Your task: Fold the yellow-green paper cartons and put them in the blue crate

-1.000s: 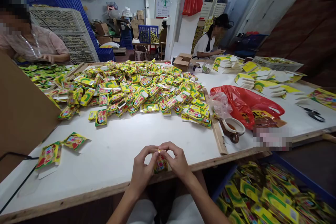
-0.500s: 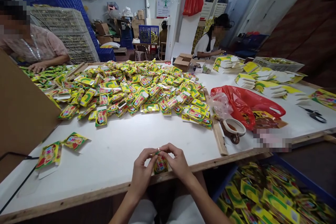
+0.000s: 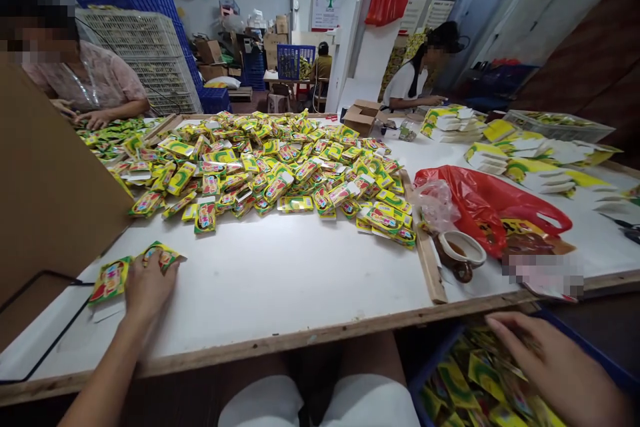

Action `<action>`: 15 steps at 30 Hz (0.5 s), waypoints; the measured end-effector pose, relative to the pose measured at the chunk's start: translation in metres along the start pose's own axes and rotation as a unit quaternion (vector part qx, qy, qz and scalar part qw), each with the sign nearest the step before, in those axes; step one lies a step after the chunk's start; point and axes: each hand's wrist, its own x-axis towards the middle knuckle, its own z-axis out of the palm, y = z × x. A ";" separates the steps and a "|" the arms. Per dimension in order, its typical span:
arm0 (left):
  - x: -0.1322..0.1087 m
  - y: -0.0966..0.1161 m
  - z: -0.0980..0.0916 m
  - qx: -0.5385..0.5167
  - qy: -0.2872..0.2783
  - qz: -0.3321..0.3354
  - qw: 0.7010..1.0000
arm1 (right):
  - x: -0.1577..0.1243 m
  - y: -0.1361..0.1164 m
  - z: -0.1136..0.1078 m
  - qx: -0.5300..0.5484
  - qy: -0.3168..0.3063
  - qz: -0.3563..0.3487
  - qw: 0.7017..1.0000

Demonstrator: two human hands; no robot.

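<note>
My left hand (image 3: 148, 282) lies flat on the white table (image 3: 280, 280), fingers spread over a small yellow-green packet (image 3: 161, 254). A second packet (image 3: 109, 279) sits just left of it. My right hand (image 3: 555, 363) reaches down over the blue crate (image 3: 435, 363) of yellow-green packets at the lower right, fingers stretched out, nothing visibly held. A large heap of the same packets (image 3: 280, 167) covers the far middle of the table.
A brown cardboard sheet (image 3: 45, 193) stands at the left. A wooden strip (image 3: 425, 247), a red plastic bag (image 3: 490, 203) and a small cup (image 3: 463, 255) lie on the right. Stacks of flat cartons (image 3: 530, 160) sit beyond. Two people work at the far side.
My hands were together at the table edge on one packet. Now they are apart: the left went to the packets at the left, the right down over the crate. The packet is gone from them.
</note>
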 end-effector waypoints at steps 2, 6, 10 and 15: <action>-0.004 0.005 -0.002 0.005 -0.038 0.023 0.999 | -0.009 -0.036 0.014 0.102 -0.064 0.001 0.993; -0.037 0.067 -0.017 0.023 -0.088 0.050 0.995 | -0.032 -0.153 0.062 0.274 -0.146 -0.058 0.949; -0.080 0.142 -0.028 -0.125 -0.211 -0.017 0.969 | -0.057 -0.243 0.105 0.388 -0.186 -0.165 0.888; -0.121 0.188 -0.019 -0.347 -0.324 -0.023 0.880 | -0.059 -0.269 0.134 0.430 -0.183 -0.204 0.860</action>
